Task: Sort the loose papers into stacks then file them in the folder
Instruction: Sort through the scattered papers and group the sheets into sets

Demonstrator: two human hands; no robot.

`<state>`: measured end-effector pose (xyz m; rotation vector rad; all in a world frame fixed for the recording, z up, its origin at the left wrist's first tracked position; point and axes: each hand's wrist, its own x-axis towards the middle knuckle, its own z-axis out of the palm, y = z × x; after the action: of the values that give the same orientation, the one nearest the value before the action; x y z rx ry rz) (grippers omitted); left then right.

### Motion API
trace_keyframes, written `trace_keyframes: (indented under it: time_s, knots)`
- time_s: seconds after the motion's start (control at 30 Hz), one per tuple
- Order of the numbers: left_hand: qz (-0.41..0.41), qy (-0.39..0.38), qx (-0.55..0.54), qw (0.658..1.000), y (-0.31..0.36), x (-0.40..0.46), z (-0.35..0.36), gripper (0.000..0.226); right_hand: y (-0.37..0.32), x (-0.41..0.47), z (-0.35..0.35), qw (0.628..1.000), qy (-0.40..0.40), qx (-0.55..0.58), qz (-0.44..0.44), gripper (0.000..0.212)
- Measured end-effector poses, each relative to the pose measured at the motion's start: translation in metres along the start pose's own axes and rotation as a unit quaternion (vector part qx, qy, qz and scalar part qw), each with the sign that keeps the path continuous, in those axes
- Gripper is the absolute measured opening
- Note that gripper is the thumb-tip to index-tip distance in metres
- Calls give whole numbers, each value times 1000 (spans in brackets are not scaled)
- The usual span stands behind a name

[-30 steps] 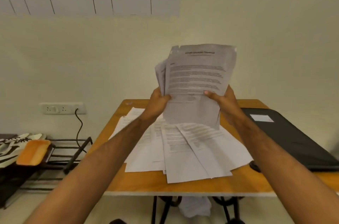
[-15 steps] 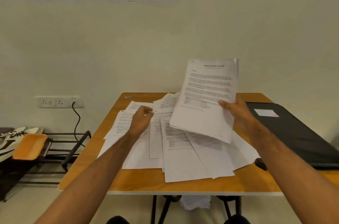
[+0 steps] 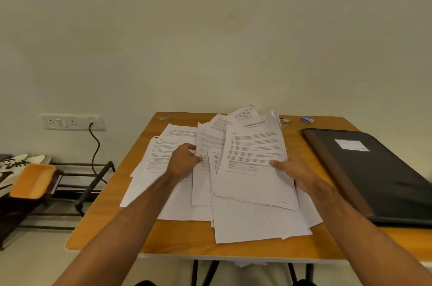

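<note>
The right hand [image 3: 293, 170] has lowered its pinched bundle of white printed sheets [image 3: 253, 159] toward the scattered white papers [image 3: 233, 220]. The left hand [image 3: 183, 161] now pinches one sheet's edge. The black zipped folder [image 3: 374, 175] lies closed.

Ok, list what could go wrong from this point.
1. The right hand grips the held sheaf at one edge only; sheets could slip and remix with the loose papers.
2. The pile reaches near the table's front edge; the left hand, pinching a sheet, might drag some off.
3. The folder is closed, so filing will need a free hand.
</note>
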<state>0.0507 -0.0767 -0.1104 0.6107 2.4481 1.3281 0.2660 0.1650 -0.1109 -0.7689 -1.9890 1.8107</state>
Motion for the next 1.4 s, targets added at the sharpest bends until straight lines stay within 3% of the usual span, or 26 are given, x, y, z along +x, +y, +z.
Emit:
trace_keyframes:
  time_s: [0.1,0.23,0.33,0.67,0.9,1.4]
  knots:
    - [8,37,-71,997,-4,4,-3,17,4,3,-5,1000,3,13,4,49]
    - [30,111,-168,979,-1,6,-25,17,3,1,-10,998,7,55,10,42]
    - [68,115,-237,962,10,0,-48,11,-11,-4,-12,994,-23,102,-24,47]
    - [171,171,-286,927,41,-48,-129,16,-82,-31,28,969,-55,192,-144,38]
    - [203,207,-295,911,56,-80,-179,17,-113,-42,54,960,-78,209,-171,55]
    - [196,184,-332,904,74,-79,-160,17,-136,-50,50,959,-54,220,-172,52]
